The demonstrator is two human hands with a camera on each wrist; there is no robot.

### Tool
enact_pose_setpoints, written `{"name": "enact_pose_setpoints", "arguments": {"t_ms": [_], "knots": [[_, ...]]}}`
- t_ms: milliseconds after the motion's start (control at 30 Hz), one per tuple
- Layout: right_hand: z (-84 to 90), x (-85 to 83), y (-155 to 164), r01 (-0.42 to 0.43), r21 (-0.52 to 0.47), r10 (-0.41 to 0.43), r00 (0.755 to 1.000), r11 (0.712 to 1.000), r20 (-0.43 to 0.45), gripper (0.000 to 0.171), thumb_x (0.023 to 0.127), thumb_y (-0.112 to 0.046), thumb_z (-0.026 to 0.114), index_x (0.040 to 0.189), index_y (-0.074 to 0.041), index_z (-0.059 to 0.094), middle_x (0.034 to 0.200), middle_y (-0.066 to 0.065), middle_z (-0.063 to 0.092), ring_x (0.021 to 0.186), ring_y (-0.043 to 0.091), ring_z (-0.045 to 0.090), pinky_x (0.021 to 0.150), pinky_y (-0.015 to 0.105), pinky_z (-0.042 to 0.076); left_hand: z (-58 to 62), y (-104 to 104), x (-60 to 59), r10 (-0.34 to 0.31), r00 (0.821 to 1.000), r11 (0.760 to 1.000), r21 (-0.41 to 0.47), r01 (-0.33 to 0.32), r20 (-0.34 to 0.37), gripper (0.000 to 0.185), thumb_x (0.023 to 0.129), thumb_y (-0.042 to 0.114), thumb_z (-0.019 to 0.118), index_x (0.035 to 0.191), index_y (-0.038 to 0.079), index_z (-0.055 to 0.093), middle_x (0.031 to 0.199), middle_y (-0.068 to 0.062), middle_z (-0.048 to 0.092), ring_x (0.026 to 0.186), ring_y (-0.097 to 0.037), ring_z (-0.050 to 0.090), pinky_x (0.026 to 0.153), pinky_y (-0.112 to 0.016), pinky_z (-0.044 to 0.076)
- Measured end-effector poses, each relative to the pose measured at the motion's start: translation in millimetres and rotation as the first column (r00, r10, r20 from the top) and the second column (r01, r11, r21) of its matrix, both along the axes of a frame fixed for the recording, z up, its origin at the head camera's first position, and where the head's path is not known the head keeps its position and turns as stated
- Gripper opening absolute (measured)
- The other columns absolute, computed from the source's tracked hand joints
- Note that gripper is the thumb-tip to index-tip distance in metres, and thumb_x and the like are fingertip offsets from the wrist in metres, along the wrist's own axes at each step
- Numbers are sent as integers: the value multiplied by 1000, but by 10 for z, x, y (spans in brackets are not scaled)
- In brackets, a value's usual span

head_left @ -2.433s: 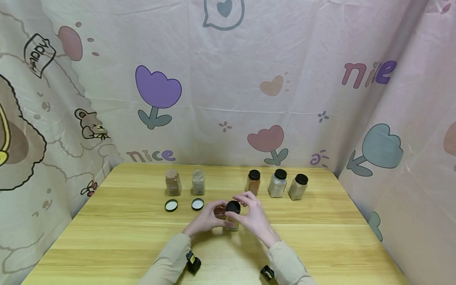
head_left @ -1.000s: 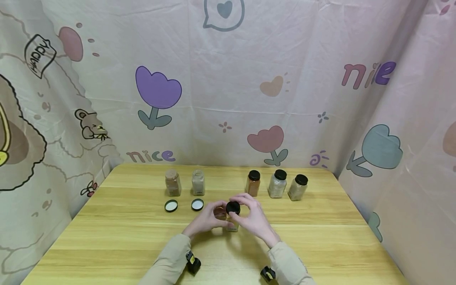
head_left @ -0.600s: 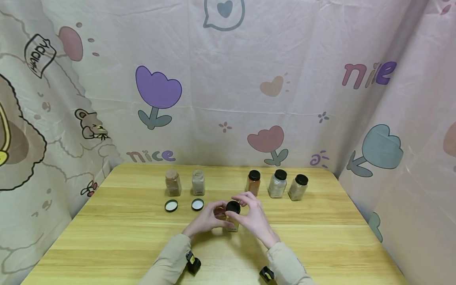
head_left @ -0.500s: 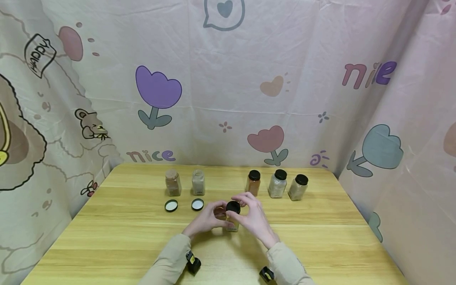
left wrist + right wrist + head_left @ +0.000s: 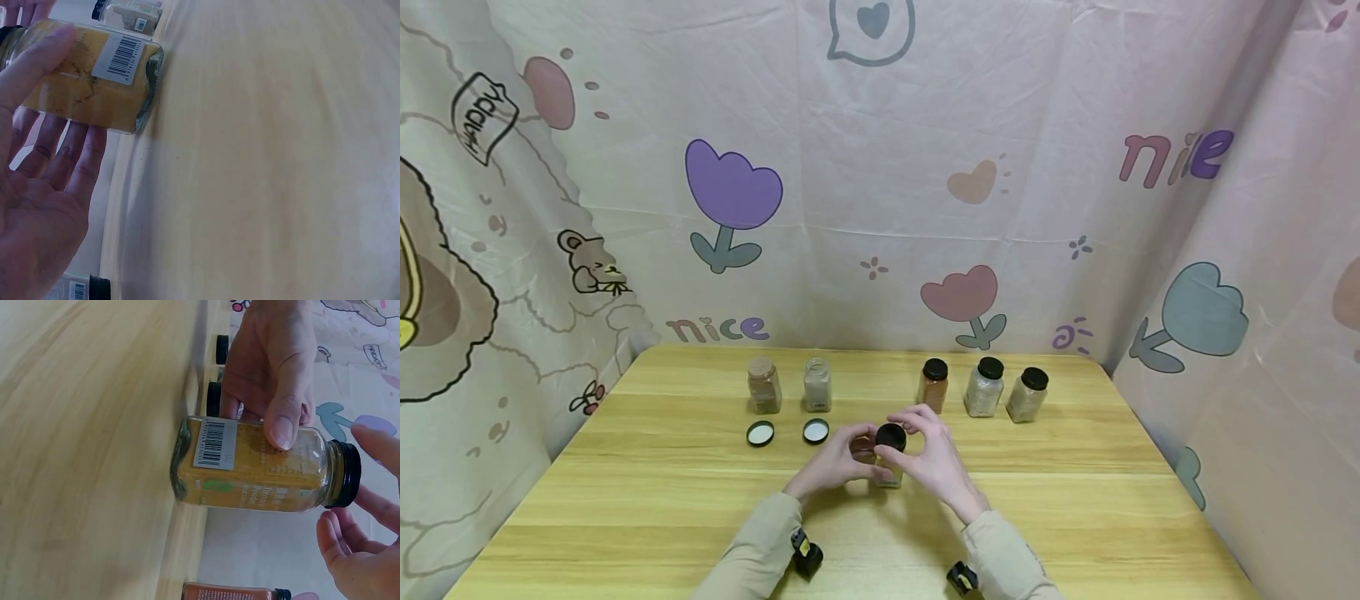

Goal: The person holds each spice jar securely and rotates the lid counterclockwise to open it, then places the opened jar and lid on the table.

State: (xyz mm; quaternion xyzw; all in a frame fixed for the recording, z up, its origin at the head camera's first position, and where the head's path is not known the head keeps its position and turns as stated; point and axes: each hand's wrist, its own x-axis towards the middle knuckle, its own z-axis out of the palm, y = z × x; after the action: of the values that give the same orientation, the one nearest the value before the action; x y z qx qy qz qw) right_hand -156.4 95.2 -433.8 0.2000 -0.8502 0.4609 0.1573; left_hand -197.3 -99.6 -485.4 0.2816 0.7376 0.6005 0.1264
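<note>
Upright at the table's middle is a clear glass spice jar [image 5: 250, 464] of yellow powder, with a barcode and printing on its side. My left hand [image 5: 835, 458] grips its body, thumb on the near face [image 5: 62, 47] and the other fingers behind. A black lid [image 5: 345, 474] caps the jar. My right hand [image 5: 931, 454] curves over the top, thumb on the near side of the lid and fingers around the far side, fingertips right at its rim. Part of the jar's body is hidden by the left hand in the head view.
Behind stand two lidless jars, one brownish [image 5: 764, 388] and one whitish [image 5: 817, 387]. Their lids [image 5: 760, 433] lie in front, pale insides up. At the back right are three capped jars: an orange one [image 5: 933, 387], a white one [image 5: 984, 390] and a greyish one [image 5: 1027, 397].
About a second ago my right fingers wrapped closer over the lid; since then they have turned back and loosened slightly at its rim. The left hand and jar stay in place.
</note>
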Motion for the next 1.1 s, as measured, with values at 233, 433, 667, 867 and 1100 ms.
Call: {"name": "enact_pose_setpoints", "arguments": {"t_ms": [233, 433, 667, 867, 1100], "knots": [[5, -2, -14, 39, -1, -39, 999, 999, -17, 38, 74, -17, 90, 107, -7, 75, 104, 1, 69, 89, 15, 59, 81, 22, 48, 8, -1, 3, 1, 1000, 1000, -11, -1, -3, 45, 80, 12, 85, 119, 3, 64, 120, -17, 71, 108, -7, 69, 98, -21, 56], [4, -6, 0, -31, 21, 32, 998, 999, -63, 31, 78, -7, 83, 108, -4, 74, 105, 4, 71, 92, 19, 66, 84, 28, 55, -1, 2, -6, 6, 1000, 1000, -25, -7, -19, 45, 81, 13, 85, 120, 4, 64, 122, -16, 70, 110, -15, 70, 98, -23, 57], [-6, -2, 3, -82, 66, 87, 993, 994, -79, 32, 82, -10, 79, 113, -5, 73, 115, 6, 68, 106, 22, 66, 95, 39, 57, -13, 0, -11, -20, 999, 1000, -2, 20, -41, 45, 84, 14, 83, 122, 0, 63, 123, -20, 68, 115, -22, 69, 102, -29, 57], [-11, 2, -22, -3, 49, 7, 997, 999, -72, 37, 78, -17, 87, 109, -5, 73, 107, 4, 67, 98, 20, 64, 86, 39, 58, -16, 0, -11, -22, 999, 1000, -5, 22, -37, 44, 82, 12, 83, 120, 0, 63, 122, -21, 69, 115, -23, 69, 102, -29, 57], [20, 10, -16, -19, 49, 22, 997, 999, -70, 33, 79, -11, 85, 109, -4, 74, 104, 5, 70, 94, 21, 66, 83, 36, 58, -2, 0, -4, -7, 1000, 1000, -12, 7, -5, 46, 80, 11, 85, 120, 3, 64, 123, -18, 70, 114, -22, 69, 100, -26, 57]]}}
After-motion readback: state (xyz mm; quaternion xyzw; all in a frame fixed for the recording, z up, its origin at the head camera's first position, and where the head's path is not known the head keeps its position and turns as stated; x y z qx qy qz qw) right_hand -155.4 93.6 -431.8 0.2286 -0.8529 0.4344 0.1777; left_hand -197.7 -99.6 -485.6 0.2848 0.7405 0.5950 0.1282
